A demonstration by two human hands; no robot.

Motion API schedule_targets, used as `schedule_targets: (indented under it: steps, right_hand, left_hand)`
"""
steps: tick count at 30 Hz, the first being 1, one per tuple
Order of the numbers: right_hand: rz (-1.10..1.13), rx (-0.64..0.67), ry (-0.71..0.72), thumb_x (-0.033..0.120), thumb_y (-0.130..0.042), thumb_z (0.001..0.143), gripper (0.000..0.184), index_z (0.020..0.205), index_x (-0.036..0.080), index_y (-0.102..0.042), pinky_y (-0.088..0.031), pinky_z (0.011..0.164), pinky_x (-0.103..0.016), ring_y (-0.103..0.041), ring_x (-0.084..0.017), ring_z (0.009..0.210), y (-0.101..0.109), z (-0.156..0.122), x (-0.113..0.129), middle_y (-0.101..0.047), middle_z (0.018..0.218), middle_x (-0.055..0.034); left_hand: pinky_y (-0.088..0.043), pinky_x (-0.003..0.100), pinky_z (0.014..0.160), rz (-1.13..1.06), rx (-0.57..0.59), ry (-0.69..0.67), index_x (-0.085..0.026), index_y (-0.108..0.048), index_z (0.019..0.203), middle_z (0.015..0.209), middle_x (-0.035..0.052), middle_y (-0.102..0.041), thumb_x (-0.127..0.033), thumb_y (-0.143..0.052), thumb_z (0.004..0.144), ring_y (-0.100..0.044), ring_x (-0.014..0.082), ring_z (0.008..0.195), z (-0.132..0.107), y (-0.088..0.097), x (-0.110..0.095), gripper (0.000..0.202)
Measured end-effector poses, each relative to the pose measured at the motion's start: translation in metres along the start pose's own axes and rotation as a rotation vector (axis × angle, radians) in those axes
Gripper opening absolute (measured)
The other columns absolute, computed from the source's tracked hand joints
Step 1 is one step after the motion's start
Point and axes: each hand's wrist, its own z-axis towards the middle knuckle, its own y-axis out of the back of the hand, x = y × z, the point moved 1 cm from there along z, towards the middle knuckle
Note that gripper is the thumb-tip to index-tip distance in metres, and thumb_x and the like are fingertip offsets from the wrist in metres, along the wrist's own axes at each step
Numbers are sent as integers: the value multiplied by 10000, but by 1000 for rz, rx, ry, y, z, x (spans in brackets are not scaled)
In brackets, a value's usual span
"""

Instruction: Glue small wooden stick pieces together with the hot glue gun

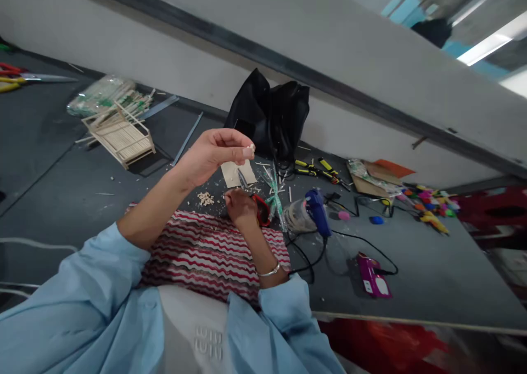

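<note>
My left hand [224,150] is raised over the table, thumb and fingers pinched on a small pale bit of wood [251,147]. Lower down, my right hand [241,205] is closed, its fingertips curled toward the tabletop; what they hold, if anything, is hidden. Scissors with a red handle [262,209] lie against or behind that hand, their blade [242,178] pointing away over a piece of cream paper [234,173]. Left of the right hand is a small pile of cut wooden bits [205,199]. A red-striped cloth [201,247] spreads beneath my forearms.
A small stick-built frame [121,135] stands left, before bagged sticks [109,96]. Behind my hands sits a black bag [267,116]. To the right are a blue glue gun [317,212] in a clear container, its cord, yellow-black pliers [307,169], a purple box [374,278] and coloured pompoms [428,198].
</note>
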Motion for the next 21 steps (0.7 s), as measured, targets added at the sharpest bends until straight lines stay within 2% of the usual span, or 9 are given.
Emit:
schedule_targets:
  steps: [5, 9, 12, 14, 17, 18, 21]
  right_hand:
    - [11, 19, 6, 234, -481, 1053, 266, 1190, 207, -707, -502, 922, -272, -686, -202, 1152, 0, -4, 7, -743, 1228, -108]
    - [45, 10, -21, 211, -510, 1027, 222, 1099, 186, -720, -530, 850, -300, -710, -238, 1102, -5, 0, 11, -755, 1183, -141]
    - [115, -18, -11, 153, -514, 1009, 210, 1053, 163, -719, -547, 850, -314, -731, -237, 1032, 3, -1, 12, -775, 1108, -146]
    - [187, -44, 31, 129, -540, 996, 192, 1048, 173, -720, -551, 887, -295, -739, -206, 1012, 19, -8, 10, -791, 1069, -105]
    - [298, -121, 76, 150, -552, 1003, 195, 1088, 199, -721, -550, 929, -275, -738, -165, 1003, 60, -26, 5, -799, 1083, -52]
    - [347, -171, 83, 196, -551, 1017, 189, 1092, 206, -724, -557, 899, -270, -737, -158, 975, 76, -33, 4, -799, 1080, -42]
    - [683, -463, 107, 321, -678, 958, 132, 965, 220, -762, -535, 670, -250, -681, -138, 704, 121, -45, 1, -786, 877, -1]
  left_hand:
    - [-496, 208, 630, -22, 7, 22, -159, -785, 746, 704, -4, -721, -218, -927, 620, -603, 68, 611, -1, -1, -1, 199]
    - [-495, 216, 636, -37, 15, 34, -161, -791, 747, 701, 1, -723, -218, -930, 610, -605, 76, 623, -1, -2, 0, 203]
    - [-495, 219, 640, -35, 20, 34, -159, -790, 744, 704, 3, -722, -225, -931, 613, -607, 78, 626, -2, -2, 0, 203]
    - [-497, 223, 642, -28, 20, 38, -160, -790, 749, 706, 3, -722, -230, -930, 615, -609, 80, 623, -2, -1, 0, 205]
    - [-500, 228, 641, -16, 15, 44, -163, -791, 755, 709, 4, -726, -238, -936, 606, -611, 84, 625, -2, 0, -1, 221]
    - [-500, 227, 640, -15, 16, 46, -164, -792, 758, 711, 4, -729, -240, -940, 602, -613, 85, 625, -2, 0, -1, 228]
    - [-494, 214, 634, -12, 31, 51, -163, -797, 762, 706, 1, -732, -246, -950, 606, -619, 80, 624, -3, -1, -1, 234]
